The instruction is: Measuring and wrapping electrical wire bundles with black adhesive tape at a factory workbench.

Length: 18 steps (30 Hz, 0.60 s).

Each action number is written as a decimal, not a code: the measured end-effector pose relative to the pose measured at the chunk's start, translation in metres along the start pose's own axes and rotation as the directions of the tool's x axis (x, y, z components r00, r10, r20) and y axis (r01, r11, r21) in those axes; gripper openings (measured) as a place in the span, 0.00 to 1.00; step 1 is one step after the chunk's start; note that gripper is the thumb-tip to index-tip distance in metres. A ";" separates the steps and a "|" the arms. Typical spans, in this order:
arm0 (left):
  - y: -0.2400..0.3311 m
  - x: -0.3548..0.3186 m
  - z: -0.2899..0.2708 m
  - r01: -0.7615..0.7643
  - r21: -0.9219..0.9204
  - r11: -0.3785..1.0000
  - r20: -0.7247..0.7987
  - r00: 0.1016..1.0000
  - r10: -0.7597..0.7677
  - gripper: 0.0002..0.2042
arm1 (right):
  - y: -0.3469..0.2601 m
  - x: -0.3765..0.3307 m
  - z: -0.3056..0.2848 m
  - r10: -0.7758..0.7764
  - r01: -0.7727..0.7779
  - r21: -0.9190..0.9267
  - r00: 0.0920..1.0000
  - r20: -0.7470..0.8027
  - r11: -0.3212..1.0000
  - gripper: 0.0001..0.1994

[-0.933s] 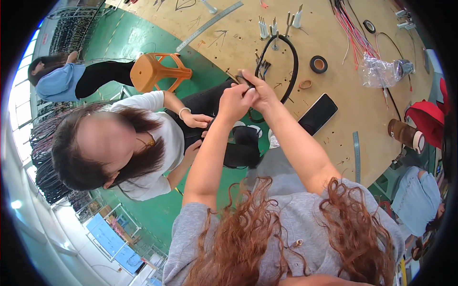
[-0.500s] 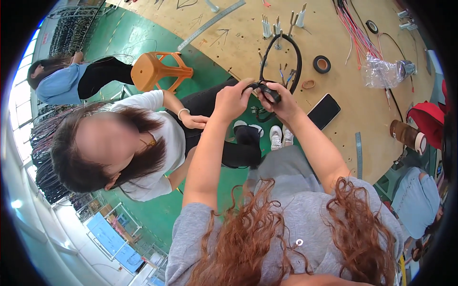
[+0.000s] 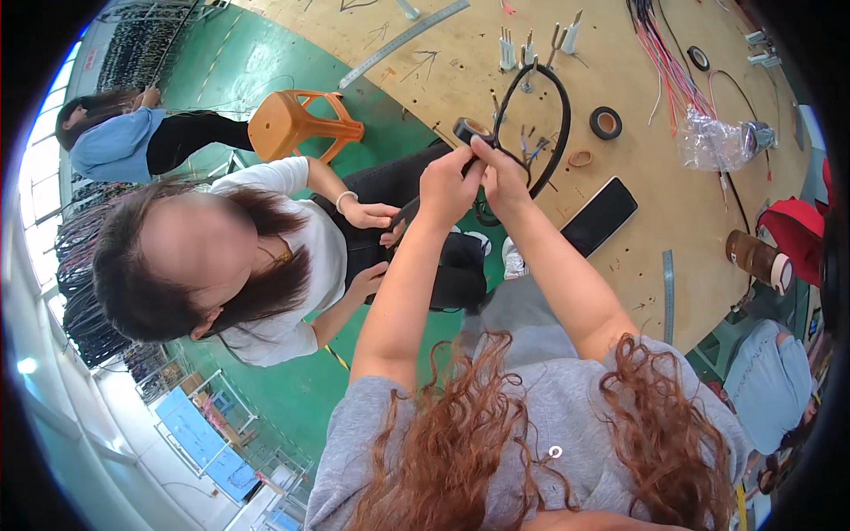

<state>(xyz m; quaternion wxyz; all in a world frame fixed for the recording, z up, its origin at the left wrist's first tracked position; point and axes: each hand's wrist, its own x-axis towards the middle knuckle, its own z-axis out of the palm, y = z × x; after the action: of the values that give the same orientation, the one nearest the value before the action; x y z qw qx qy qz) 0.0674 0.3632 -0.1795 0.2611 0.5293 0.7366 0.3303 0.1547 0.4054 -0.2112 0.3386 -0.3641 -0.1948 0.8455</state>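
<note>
My left hand (image 3: 449,188) is closed, with its fingers pinched around a black wire harness (image 3: 567,115). The harness loops up over a metal peg on the board and comes back down to my hands. My right hand (image 3: 506,180) is closed too, its thumb and fingertips meeting the left ones. At those fingertips a roll of black tape (image 3: 472,130) stands tilted, its brown core showing; it appears to be in my right hand's grip. Bare wire ends with blue pieces (image 3: 534,146) hang inside the loop. My fingers hide the spot being wrapped.
On the wooden board (image 3: 425,97) are upright pegs (image 3: 529,49), another tape roll (image 3: 606,123), a phone (image 3: 599,218), rulers (image 3: 668,296) and bundled pink wires (image 3: 673,66). A co-worker (image 3: 283,257) sits close on my left, hands near my forearm. An orange stool (image 3: 283,128) stands beyond.
The tape roll has moved from beneath my right hand to above my fingertips, on the left. My right hand has shifted left against my left hand. The co-worker's hands have come up.
</note>
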 end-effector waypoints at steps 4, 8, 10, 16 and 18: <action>0.014 -0.005 0.004 -0.018 0.030 0.999 0.093 0.996 0.015 0.09 | 0.004 0.019 -0.011 -0.041 0.063 0.146 0.987 -0.154 0.987 0.22; -0.002 -0.002 0.004 0.014 0.065 0.998 0.081 0.997 -0.019 0.08 | 0.008 0.023 -0.023 -0.025 0.026 0.012 0.997 -0.072 1.000 0.17; -0.012 0.004 -0.001 0.035 -0.100 0.994 0.144 0.989 -0.021 0.08 | 0.001 0.016 -0.028 0.030 -0.025 -0.030 0.986 0.162 0.999 0.13; -0.009 0.001 0.012 -0.022 0.193 0.981 0.088 0.996 0.005 0.09 | -0.012 -0.029 -0.044 0.017 0.025 -0.292 0.990 0.141 0.956 0.11; -0.029 -0.002 0.026 0.067 -0.194 0.979 0.148 0.988 -0.038 0.08 | -0.020 -0.037 -0.036 -0.076 0.080 -0.398 0.997 0.027 0.914 0.09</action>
<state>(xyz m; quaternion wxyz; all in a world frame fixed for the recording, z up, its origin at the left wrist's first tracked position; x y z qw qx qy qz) 0.0695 0.3608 -0.2178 0.3736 0.5032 0.6930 0.3563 0.2088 0.3961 -0.2051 0.2898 -0.4127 -0.3792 0.7758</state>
